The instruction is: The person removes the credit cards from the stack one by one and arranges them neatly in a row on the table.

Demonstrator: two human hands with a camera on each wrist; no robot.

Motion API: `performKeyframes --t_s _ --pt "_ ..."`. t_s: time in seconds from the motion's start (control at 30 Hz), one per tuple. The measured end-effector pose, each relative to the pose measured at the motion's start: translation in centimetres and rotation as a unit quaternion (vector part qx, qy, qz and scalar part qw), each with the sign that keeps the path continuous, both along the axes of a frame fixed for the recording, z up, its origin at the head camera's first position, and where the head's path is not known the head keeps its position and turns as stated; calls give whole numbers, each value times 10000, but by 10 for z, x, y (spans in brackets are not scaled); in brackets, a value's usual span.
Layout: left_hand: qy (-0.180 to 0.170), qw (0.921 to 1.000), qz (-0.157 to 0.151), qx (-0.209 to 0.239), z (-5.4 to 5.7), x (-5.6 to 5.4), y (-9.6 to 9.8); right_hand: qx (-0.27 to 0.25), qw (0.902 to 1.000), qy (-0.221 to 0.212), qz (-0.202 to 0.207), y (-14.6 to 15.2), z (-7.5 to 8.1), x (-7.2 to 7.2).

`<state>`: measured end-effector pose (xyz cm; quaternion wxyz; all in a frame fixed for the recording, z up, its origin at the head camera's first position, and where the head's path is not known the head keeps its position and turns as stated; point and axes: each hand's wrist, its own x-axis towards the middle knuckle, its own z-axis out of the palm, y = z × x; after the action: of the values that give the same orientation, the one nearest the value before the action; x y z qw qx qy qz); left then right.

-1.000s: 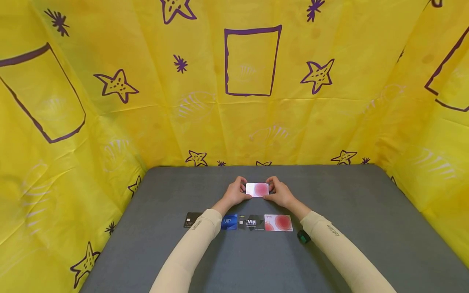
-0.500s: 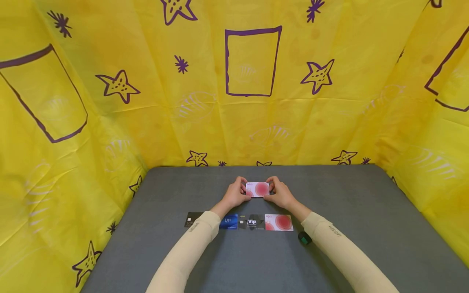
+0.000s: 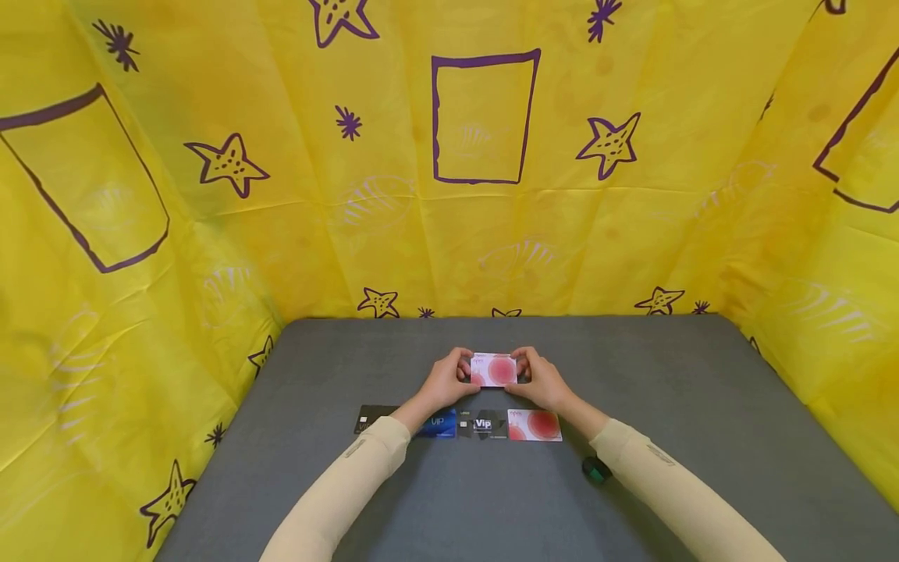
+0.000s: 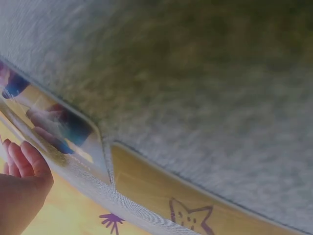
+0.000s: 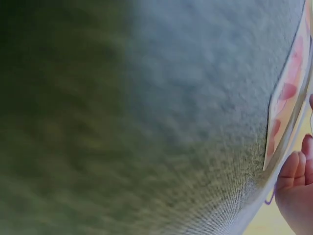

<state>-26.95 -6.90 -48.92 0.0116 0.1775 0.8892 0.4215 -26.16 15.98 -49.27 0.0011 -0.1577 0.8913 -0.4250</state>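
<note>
A white card with a pink circle (image 3: 494, 370) is held up by its two short sides, one in each hand. My left hand (image 3: 444, 381) pinches its left side and my right hand (image 3: 545, 382) its right. A sliver like another card's edge shows along its top; I cannot tell how many cards are there. Below the hands a row of cards lies on the table: a black card (image 3: 372, 417) and a blue VIP card (image 3: 438, 423), both partly behind the left arm, a dark grey Vip card (image 3: 482, 425), and a matching pink-circle card (image 3: 535, 425).
The grey table (image 3: 485, 499) reaches back to a yellow cloth (image 3: 485, 234) with purple drawings, which also hangs at both sides. A small black and green object (image 3: 596, 470) is by the right sleeve. Glossy cards (image 4: 156, 186) reflect the cloth in the left wrist view.
Both hands have brought the held card slightly nearer the row. Its white glare has gone, so its print shows. The forearms have spread a little outward.
</note>
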Motion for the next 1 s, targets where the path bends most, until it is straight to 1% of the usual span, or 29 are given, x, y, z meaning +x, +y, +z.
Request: performKeyframes --t_s 0.1,0.27,0.43,0.7,0.93,1.0 --pt "-46 10000 -47 -71 0 4 -1 15 10000 15 2 1 -1 5" --pt "17 9998 -169 -75 2 12 -3 -13 10000 91 14 4 -2 13" --pt "120 9996 -255 -85 4 24 -4 -70 10000 -21 5 7 -3 21" --pt "108 9994 -323 -67 7 42 -5 -92 9999 -95 -6 10 -2 36" --pt "29 9991 -380 -197 10 52 -2 -114 9998 -151 44 15 -2 45" --pt "97 9988 -406 -240 11 55 -1 -137 9998 -139 86 18 -1 48"
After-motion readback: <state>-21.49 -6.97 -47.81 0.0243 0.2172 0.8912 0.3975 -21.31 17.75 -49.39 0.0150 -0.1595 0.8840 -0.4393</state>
